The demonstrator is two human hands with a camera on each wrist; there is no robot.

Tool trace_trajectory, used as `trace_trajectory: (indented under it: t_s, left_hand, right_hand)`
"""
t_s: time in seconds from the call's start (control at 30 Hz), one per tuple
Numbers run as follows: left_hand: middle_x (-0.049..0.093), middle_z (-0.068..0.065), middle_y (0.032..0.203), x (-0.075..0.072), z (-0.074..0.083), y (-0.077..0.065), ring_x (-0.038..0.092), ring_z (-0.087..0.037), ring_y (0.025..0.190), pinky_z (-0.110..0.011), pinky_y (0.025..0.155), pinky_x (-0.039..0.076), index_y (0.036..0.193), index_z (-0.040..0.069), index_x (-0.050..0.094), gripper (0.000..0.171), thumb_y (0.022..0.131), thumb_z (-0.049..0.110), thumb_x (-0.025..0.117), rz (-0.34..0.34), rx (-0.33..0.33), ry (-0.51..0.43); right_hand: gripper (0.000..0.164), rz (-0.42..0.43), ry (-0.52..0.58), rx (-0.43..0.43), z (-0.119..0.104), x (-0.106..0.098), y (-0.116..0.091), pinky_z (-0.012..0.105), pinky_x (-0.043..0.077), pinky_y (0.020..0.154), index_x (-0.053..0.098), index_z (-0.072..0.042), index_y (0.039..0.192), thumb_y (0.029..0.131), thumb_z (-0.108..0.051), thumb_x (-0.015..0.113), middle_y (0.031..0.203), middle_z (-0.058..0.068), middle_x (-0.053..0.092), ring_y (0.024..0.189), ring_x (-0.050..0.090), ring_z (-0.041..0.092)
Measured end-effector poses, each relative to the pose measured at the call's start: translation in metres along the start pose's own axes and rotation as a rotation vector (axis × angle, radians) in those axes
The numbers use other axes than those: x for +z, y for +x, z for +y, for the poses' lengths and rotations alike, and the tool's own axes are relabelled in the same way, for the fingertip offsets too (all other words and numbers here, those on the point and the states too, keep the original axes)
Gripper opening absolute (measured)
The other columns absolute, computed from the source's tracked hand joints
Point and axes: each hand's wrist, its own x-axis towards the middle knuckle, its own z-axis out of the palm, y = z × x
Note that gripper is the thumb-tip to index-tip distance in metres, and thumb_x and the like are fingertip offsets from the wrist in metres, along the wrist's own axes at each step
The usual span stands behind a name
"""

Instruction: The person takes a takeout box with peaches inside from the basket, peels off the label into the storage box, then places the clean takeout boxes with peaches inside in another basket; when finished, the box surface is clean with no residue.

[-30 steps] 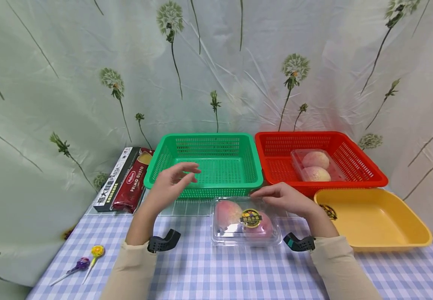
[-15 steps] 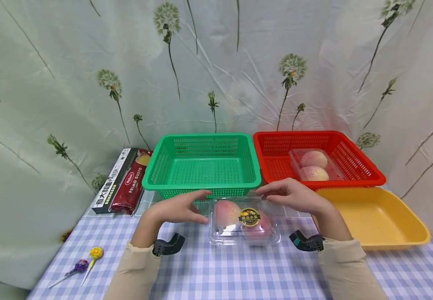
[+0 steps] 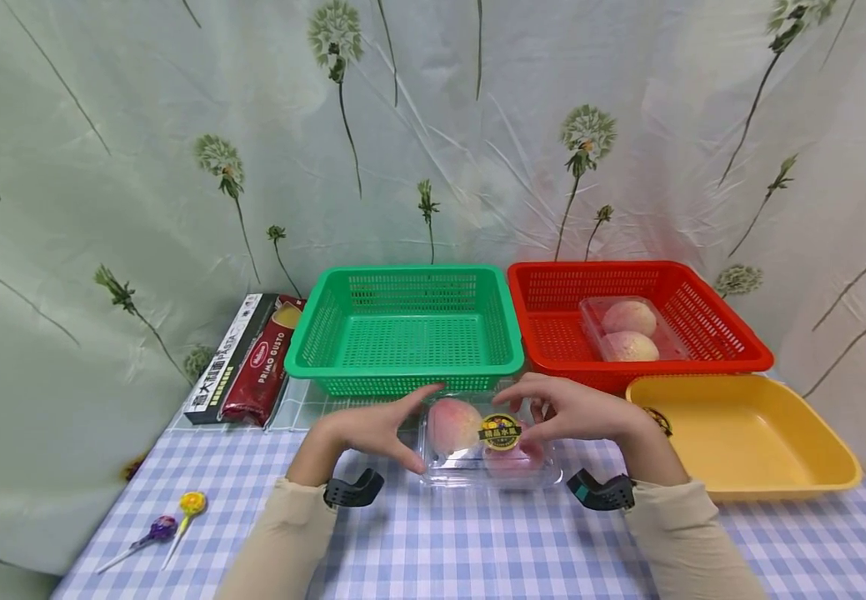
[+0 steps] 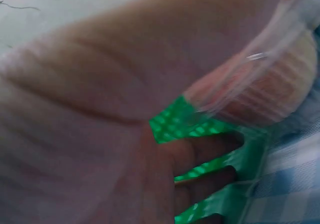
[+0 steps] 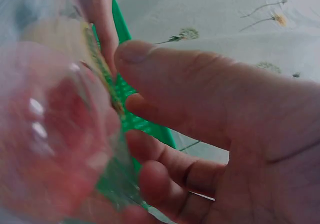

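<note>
A clear plastic clamshell box (image 3: 463, 477) lies on the checked cloth, with two pinkish peaches (image 3: 453, 427) inside and a black-and-gold label (image 3: 500, 432) on its lid. My left hand (image 3: 371, 428) spans the box's left end, thumb by the front corner and forefinger towards the back. In the left wrist view its other fingers (image 4: 205, 151) stretch out behind the box. Over the box's right part is my right hand (image 3: 575, 408), thumb near the label. The right wrist view has its fingers (image 5: 160, 151) loosely bent, fingertips at the plastic, with a gap below the thumb.
Behind the box stand a green basket (image 3: 402, 386) and a red basket (image 3: 643, 367) with another peach box (image 3: 631, 329). A yellow tray (image 3: 740, 433) is at right. Pasta packages (image 3: 256, 367) lie at left, two lollipops (image 3: 177, 521) at front left.
My left hand has come down from above the green basket to the box's left end. My right hand has shifted from the back right corner to over the lid.
</note>
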Motion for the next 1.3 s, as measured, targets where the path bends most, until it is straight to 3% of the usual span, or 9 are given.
trace_trajectory:
  t_s: [0.1,0.3,0.57,1.13,1.3]
  left_hand:
    - [0.005,-0.005,0.170,0.002,0.000,0.003,0.012,-0.029,0.156,-0.055,0.123,0.023,0.162,0.024,0.005,0.113,0.081,0.030,0.084,-0.007,0.005,-0.024]
    - [0.006,-0.004,0.169,0.002,-0.001,0.003,0.012,-0.030,0.155,-0.058,0.122,0.023,0.161,0.027,0.007,0.110,0.081,0.032,0.083,0.001,-0.008,-0.057]
    - [0.008,-0.004,0.169,0.003,-0.002,0.004,0.013,-0.028,0.155,-0.056,0.122,0.023,0.161,0.027,0.005,0.114,0.080,0.033,0.084,-0.011,0.006,-0.056]
    - [0.009,-0.003,0.169,0.004,-0.001,0.005,0.014,-0.026,0.155,-0.055,0.123,0.023,0.161,0.025,0.006,0.115,0.079,0.027,0.086,-0.005,0.017,-0.071]
    - [0.008,-0.003,0.169,0.005,-0.001,0.005,0.013,-0.025,0.155,-0.054,0.123,0.023,0.161,0.024,0.005,0.116,0.078,0.025,0.086,-0.016,0.025,-0.081]
  right_hand:
    - [0.050,0.001,-0.012,-0.004,0.001,0.003,0.004,0.027,0.053,0.072,0.065,-0.016,0.131,0.084,-0.022,0.080,0.115,0.002,0.060,0.093,0.055,0.030]
    - [0.046,0.020,-0.014,0.028,0.003,0.008,0.009,0.027,0.050,0.074,0.067,-0.021,0.126,0.082,-0.023,0.081,0.120,-0.001,0.061,0.100,0.051,0.031]
    - [0.040,0.022,-0.018,0.048,0.001,0.011,0.012,0.028,0.050,0.077,0.068,-0.023,0.120,0.083,-0.023,0.081,0.114,-0.002,0.060,0.098,0.050,0.022]
    - [0.035,0.036,-0.056,0.009,-0.002,0.015,0.015,0.024,0.047,0.068,0.065,-0.016,0.112,0.082,-0.024,0.082,0.100,0.001,0.057,0.087,0.049,0.017]
    - [0.033,0.029,-0.066,0.033,-0.004,0.016,0.015,0.023,0.048,0.069,0.064,-0.020,0.108,0.081,-0.024,0.083,0.099,-0.001,0.056,0.090,0.050,0.017]
